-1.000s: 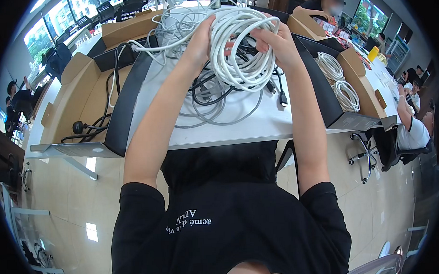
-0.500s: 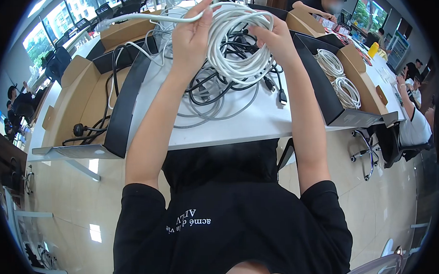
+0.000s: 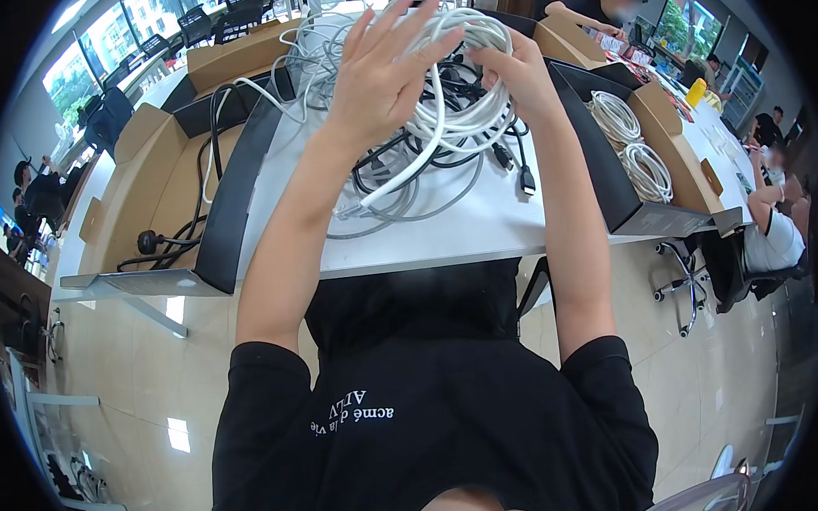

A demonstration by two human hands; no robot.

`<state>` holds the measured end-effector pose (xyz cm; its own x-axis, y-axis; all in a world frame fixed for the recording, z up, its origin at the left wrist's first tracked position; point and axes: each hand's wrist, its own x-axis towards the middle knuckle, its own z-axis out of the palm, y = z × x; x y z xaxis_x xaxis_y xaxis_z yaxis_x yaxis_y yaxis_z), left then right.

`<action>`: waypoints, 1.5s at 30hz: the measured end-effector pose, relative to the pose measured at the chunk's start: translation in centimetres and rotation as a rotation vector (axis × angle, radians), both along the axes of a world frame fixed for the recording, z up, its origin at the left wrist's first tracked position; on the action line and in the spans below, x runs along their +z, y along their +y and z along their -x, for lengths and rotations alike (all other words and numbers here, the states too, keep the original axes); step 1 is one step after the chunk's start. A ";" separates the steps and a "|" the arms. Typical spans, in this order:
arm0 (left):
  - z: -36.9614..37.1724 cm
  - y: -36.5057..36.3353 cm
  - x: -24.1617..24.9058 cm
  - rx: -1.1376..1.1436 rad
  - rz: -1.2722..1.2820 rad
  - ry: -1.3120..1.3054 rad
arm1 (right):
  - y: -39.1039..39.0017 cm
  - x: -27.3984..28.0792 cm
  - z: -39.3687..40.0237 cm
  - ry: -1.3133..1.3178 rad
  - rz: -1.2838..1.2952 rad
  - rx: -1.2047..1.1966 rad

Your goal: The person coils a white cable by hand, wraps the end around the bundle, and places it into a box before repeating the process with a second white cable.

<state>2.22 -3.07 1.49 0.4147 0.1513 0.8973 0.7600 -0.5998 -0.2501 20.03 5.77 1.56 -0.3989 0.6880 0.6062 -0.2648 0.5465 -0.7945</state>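
Observation:
A coil of white network cable [image 3: 463, 118] is held up over the table, with my right hand [image 3: 522, 79] closed around its right side. My left hand [image 3: 381, 90] is at the coil's left, fingers spread, its thumb and fingertips by the upper loops. The cable's loose end [image 3: 397, 179] hangs down across the front of the coil, its clear plug low on the left. Beneath lies a tangle of black cables [image 3: 384, 177] and grey cable [image 3: 407, 210]. A black display connector [image 3: 526, 181] sticks out at the right.
On the left stands an open cardboard box [image 3: 141, 206] with black cables and a plug. Another box [image 3: 666, 138] on the right holds coiled white cables [image 3: 645, 171]. More white cables [image 3: 307, 56] lie at the back of the white table [image 3: 427, 250]. Other people sit at right.
My left hand has let go of the cable's loose end and opened. That end, which stretched out to the left, now hangs down in front of the coil.

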 end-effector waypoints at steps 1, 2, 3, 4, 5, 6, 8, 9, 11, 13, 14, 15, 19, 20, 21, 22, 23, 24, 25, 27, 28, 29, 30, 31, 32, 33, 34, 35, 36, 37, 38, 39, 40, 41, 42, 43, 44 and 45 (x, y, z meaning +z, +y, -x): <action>0.3 -0.1 0.0 -0.003 0.029 0.052 | 0.0 0.1 -0.1 0.013 0.031 0.038; 0.3 0.1 0.0 -0.107 0.113 0.002 | 0.0 0.1 -0.1 0.021 0.040 0.047; 0.2 0.1 -0.1 -0.128 0.147 -0.034 | 0.0 0.1 -0.2 0.028 0.049 0.056; 0.1 0.1 -0.1 -0.148 0.180 -0.069 | 0.1 0.1 -0.2 0.036 0.058 0.065; 0.0 0.2 -0.1 -0.169 0.214 -0.104 | 0.2 0.1 -0.2 0.040 0.062 0.081; -0.5 0.4 -0.4 -0.199 0.208 -0.197 | 0.4 0.1 -0.3 0.045 0.065 0.094; -1.6 0.9 -1.2 -0.261 0.194 -0.383 | 0.5 0.1 -0.6 0.055 0.062 0.121; -1.4 1.2 -1.6 -0.369 0.367 -0.525 | 0.5 0.2 -0.7 0.061 0.054 0.136; -0.3 1.9 -1.8 -0.545 0.758 -0.672 | 0.3 0.3 -0.7 0.062 0.035 0.158; 0.2 1.7 -1.1 -0.627 1.032 -0.710 | 0.0 0.4 -0.7 0.049 0.006 0.170; 0.2 1.5 -1.0 -0.668 1.091 -0.739 | -0.1 0.4 -0.8 0.046 -0.002 0.166; 0.1 1.3 -0.9 -0.710 1.151 -0.768 | -0.1 0.4 -0.8 0.043 -0.009 0.162; 1.2 1.0 -0.8 -0.846 1.317 -0.781 | -0.6 0.6 -0.9 0.027 -0.001 0.229; 1.3 0.8 -0.8 -0.867 1.393 -0.751 | -0.8 0.6 -0.9 -0.004 0.002 0.242; 1.3 0.7 -0.9 -0.927 1.427 -0.735 | -1.1 0.6 -0.8 -0.037 0.004 0.256; 1.4 0.7 -1.0 -0.986 1.460 -0.719 | -1.2 0.7 -0.8 -0.069 0.005 0.269; 1.4 0.7 -1.3 -1.047 1.493 -0.701 | -1.0 0.6 -0.8 -0.076 -0.002 0.280; 1.3 0.8 -1.2 -1.122 1.525 -0.682 | -0.7 0.5 -0.9 -0.081 -0.009 0.288; 0.9 0.8 -1.3 -1.121 1.488 -0.756 | -0.5 0.5 -1.0 -0.087 -0.017 0.295; -0.3 0.4 -1.5 -1.114 1.409 -0.904 | -0.5 0.6 -1.2 -0.073 -0.013 0.256; 0.0 1.1 -1.7 -1.155 1.415 -0.873 | -0.6 0.6 -1.2 -0.066 -0.011 0.240; 0.0 1.1 -1.6 -1.130 1.378 -0.877 | -0.5 0.6 -1.0 -0.055 -0.044 0.198; 0.0 1.1 -1.5 -1.106 1.342 -0.881 | -0.5 0.6 -0.8 -0.043 -0.076 0.155; -0.1 1.1 -1.4 -1.083 1.307 -0.884 | -0.5 0.6 -0.6 -0.032 -0.108 0.111; -0.2 1.0 -1.3 -1.038 1.271 -0.877 | -0.7 0.6 -0.3 0.016 -0.112 0.093; -0.1 1.2 -1.3 -0.987 1.183 -0.842 | -0.9 0.7 0.1 0.065 -0.116 0.074; -0.1 1.5 -1.3 -0.935 1.095 -0.805 | -1.1 0.7 0.3 0.114 -0.120 0.055; -0.1 1.7 -1.3 -0.883 1.008 -0.768 | -0.8 0.5 0.1 0.063 -0.109 0.083; -0.2 1.6 -1.1 -0.806 0.923 -0.789 | -0.3 0.4 -0.2 0.011 -0.099 0.112; -0.1 1.5 -1.1 -0.736 0.899 -0.776 | 0.0 0.4 -0.5 -0.042 -0.089 0.141; 0.1 1.4 -1.1 -0.666 0.873 -0.763 | 0.2 0.3 -0.7 -0.044 -0.068 0.166; 0.3 1.3 -1.1 -0.595 0.846 -0.750 | 0.2 0.4 -0.8 -0.047 -0.048 0.192; 0.3 1.2 -1.0 -0.586 0.863 -0.770 | 0.2 0.5 -0.8 -0.049 -0.028 0.218; 0.3 1.0 -0.9 -0.579 0.881 -0.790 | 0.1 0.5 -0.6 -0.017 -0.042 0.209; 0.2 0.9 -0.7 -0.574 0.900 -0.809 | -0.2 0.6 -0.3 0.015 -0.057 0.200; 0.2 1.1 -0.8 -0.606 0.898 -0.809 | -0.4 0.6 -0.2 0.047 -0.070 0.190; 0.5 1.4 -0.9 -0.635 0.896 -0.811 | -0.6 0.6 -0.2 0.030 -0.099 0.158; 0.6 1.4 -0.9 -0.664 0.892 -0.813 | -0.8 0.5 -0.1 0.012 -0.128 0.127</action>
<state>1.63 -1.66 0.61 0.0451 0.7801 0.6240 0.0164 -0.6251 0.7804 20.13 4.96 2.06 -0.4695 0.5495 0.6911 -0.3471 0.6048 -0.7167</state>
